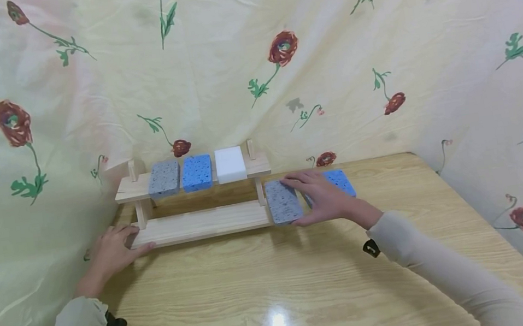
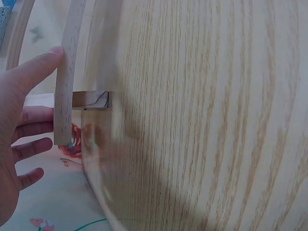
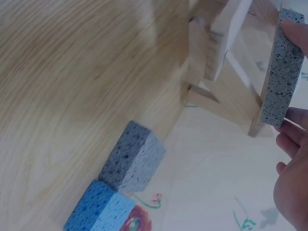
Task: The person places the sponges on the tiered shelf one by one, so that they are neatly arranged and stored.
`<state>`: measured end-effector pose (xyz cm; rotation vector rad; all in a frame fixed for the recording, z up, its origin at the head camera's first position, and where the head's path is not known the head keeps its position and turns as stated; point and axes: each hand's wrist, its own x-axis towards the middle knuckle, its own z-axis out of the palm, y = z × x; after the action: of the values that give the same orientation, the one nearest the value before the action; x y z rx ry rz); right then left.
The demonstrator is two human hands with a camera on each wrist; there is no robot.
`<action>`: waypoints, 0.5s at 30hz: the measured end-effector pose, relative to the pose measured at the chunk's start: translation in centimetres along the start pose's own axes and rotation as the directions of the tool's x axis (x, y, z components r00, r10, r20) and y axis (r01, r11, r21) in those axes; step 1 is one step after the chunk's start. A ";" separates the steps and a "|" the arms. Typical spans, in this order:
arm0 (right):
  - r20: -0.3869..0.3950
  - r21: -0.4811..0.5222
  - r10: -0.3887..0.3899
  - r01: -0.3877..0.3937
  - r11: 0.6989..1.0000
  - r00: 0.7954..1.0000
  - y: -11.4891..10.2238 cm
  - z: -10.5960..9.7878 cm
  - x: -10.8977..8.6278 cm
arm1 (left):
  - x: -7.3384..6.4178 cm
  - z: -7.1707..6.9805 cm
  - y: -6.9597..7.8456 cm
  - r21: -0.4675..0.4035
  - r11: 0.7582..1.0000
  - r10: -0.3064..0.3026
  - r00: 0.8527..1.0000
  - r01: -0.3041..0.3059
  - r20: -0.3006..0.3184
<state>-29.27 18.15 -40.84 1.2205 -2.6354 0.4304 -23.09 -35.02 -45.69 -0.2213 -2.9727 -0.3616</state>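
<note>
My right hand (image 1: 320, 196) pinches a grey speckled sponge (image 1: 283, 202) between thumb and fingers, close by the right end of a two-tier wooden rack (image 1: 200, 224). The thumb lies on one edge of this sponge (image 3: 282, 72) in the right wrist view, with fingertips at the opposite edge. My left hand (image 1: 112, 254) grips the left end of the rack's lower board (image 2: 67, 77), thumb on one side and fingers on the other. On the upper board lie a grey sponge (image 1: 164, 178), a blue sponge (image 1: 197, 172) and a white sponge (image 1: 230, 164), left to right.
Behind my right hand, a second grey sponge (image 3: 132, 156) and a blue sponge (image 3: 98, 209) stand side by side on the wood-grain table (image 1: 239, 292). Flower-patterned cloth (image 1: 209, 70) hangs along the back and both sides.
</note>
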 end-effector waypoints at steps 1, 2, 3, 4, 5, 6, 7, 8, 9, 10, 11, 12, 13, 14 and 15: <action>-0.003 -0.001 -0.004 0.004 1.000 1.000 -0.1 0.0 0.1 | 0.0 0.0 0.0 0.001 1.000 0.000 1.000 0.000 0.000; -0.004 0.000 -0.006 0.006 1.000 1.000 -0.3 0.1 0.2 | 0.0 0.0 0.0 0.001 1.000 -0.001 1.000 0.001 0.001; -0.006 0.007 -0.010 0.010 1.000 1.000 -0.5 0.1 0.4 | 0.0 0.0 0.0 0.000 1.000 -0.003 1.000 0.003 0.002; -0.007 0.011 -0.012 0.012 1.000 1.000 -0.6 0.2 0.5 | 0.0 0.0 0.0 0.001 1.000 -0.003 1.000 0.003 0.002; -0.005 0.017 -0.013 0.013 1.000 1.000 -0.7 0.4 0.6 | 0.0 0.0 0.1 0.001 1.000 -0.003 1.000 0.003 0.002; -0.005 0.024 -0.015 0.015 1.000 1.000 -0.9 0.5 0.7 | 0.0 -0.1 0.1 0.001 1.000 -0.005 1.000 0.005 0.003; -0.001 0.031 -0.013 0.013 0.999 1.000 -1.0 0.6 0.9 | 0.0 -0.1 0.1 0.001 1.000 -0.005 1.000 0.005 0.003; 0.002 0.036 -0.013 0.013 0.999 1.000 -1.2 0.8 1.0 | 0.0 -0.1 0.1 0.000 1.000 -0.005 1.000 0.005 0.004; -0.002 0.038 -0.018 0.018 0.999 1.000 -1.3 1.0 1.1 | 0.0 -0.1 0.2 0.000 1.000 -0.005 1.000 0.005 0.003; -0.003 0.033 -0.020 0.020 0.999 1.000 -1.5 1.1 1.3 | 0.0 -0.1 0.2 0.000 1.000 -0.005 1.000 0.005 0.002; -0.004 0.033 -0.024 0.024 0.999 1.000 -1.8 1.2 1.5 | 0.0 -0.1 0.2 -0.001 1.000 -0.004 1.000 0.004 0.002; -0.006 0.032 -0.029 0.029 0.999 1.000 -2.0 1.3 1.6 | 0.0 -0.1 0.1 -0.001 1.000 -0.005 1.000 0.005 0.002; -0.005 0.031 -0.033 0.033 0.999 0.999 -2.3 1.4 1.8 | 0.0 -0.1 0.1 -0.001 1.000 -0.006 1.000 0.006 0.003; -0.007 0.029 -0.037 0.038 0.999 0.999 -2.5 1.4 2.0 | 0.0 -0.1 0.1 -0.002 1.000 -0.007 1.000 0.007 0.004; -0.008 0.031 -0.042 0.042 0.999 0.999 -2.8 1.5 2.1 | 0.0 -0.1 0.2 -0.002 1.000 -0.008 1.000 0.008 0.006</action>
<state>-28.61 14.42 -41.10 1.2794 -2.6012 0.4697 -23.06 -34.89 -45.56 -0.2114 -2.9796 -0.3662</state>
